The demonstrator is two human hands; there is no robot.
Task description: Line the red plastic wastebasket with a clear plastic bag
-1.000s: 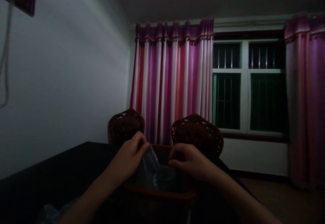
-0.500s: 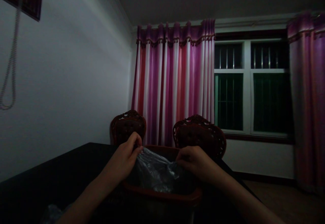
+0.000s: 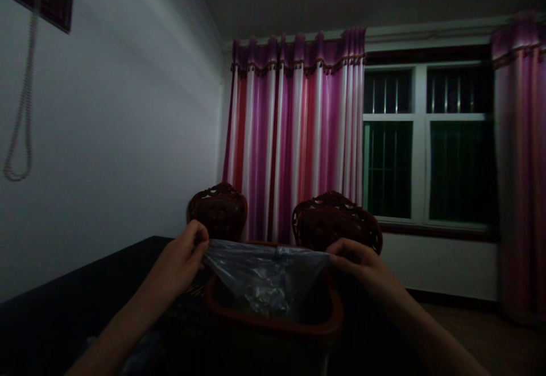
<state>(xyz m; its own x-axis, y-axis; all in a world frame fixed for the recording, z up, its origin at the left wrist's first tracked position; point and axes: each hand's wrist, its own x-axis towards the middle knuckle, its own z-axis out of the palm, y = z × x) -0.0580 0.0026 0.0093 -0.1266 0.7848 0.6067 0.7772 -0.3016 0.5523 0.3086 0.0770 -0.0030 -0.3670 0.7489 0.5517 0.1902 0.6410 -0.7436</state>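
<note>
A thin, see-through plastic bag [image 3: 268,276] is stretched sideways between my two hands, its top edge pulled almost straight. My left hand [image 3: 183,253] pinches one corner of that edge, and my right hand [image 3: 354,256] pinches the opposite corner. The bag's lower part hangs into a dark bin [image 3: 275,327] with a reddish-brown rim, which stands on the black table. Both hands are above and outside the bin's rim. The inside of the bin is mostly too dark to make out.
The black table [image 3: 106,276] reaches to the left wall. Behind it stand two carved chairs, one at left [image 3: 217,211] and one at right [image 3: 336,219]. Crumpled clear plastic [image 3: 143,347] lies by my left forearm. Striped curtains [image 3: 294,137] and a barred window are at the back.
My hands have moved apart, the left one leftward and the right one rightward. Between them the bag's edge has gone from slack and bunched to spread wide and taut.
</note>
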